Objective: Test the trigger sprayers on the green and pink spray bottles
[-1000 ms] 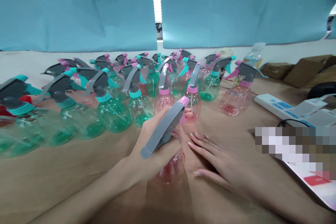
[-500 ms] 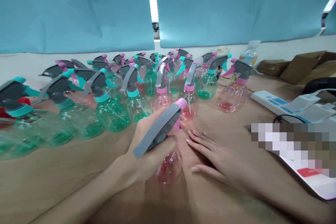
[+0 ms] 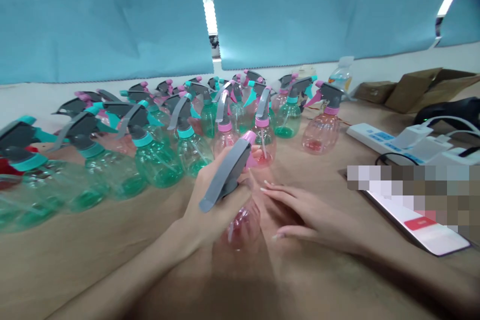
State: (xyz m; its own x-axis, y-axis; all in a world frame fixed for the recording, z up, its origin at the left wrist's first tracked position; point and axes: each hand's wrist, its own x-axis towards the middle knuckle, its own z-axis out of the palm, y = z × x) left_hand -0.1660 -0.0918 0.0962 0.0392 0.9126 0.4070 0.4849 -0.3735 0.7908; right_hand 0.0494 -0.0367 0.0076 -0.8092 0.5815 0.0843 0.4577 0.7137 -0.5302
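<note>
A pink spray bottle [image 3: 243, 230] with a grey trigger head and a pink nozzle stands on the wooden table in front of me. Wrapped round its neck, just below the head, is my left hand [image 3: 212, 217], closed, its fingers partly hidden behind the grey head. A little pinkish liquid shows low in the bottle. My right hand [image 3: 311, 210] lies low over the table just right of the bottle, palm down, fingers stretched and holding nothing. Beyond the hands are another pink spray bottle [image 3: 265, 142] and a green spray bottle [image 3: 159, 165].
Several more green and pink spray bottles crowd the table's left and back. To the right lie a white power strip [image 3: 371, 135] with plugs and a phone-like device [image 3: 437, 240]. Behind them are cardboard boxes [image 3: 408, 92] and a clear bottle [image 3: 343, 77].
The view has turned slightly right. My left hand and the held spray bottle sit a little farther away and to the right. The right fingers have drawn closer to the bottle.
</note>
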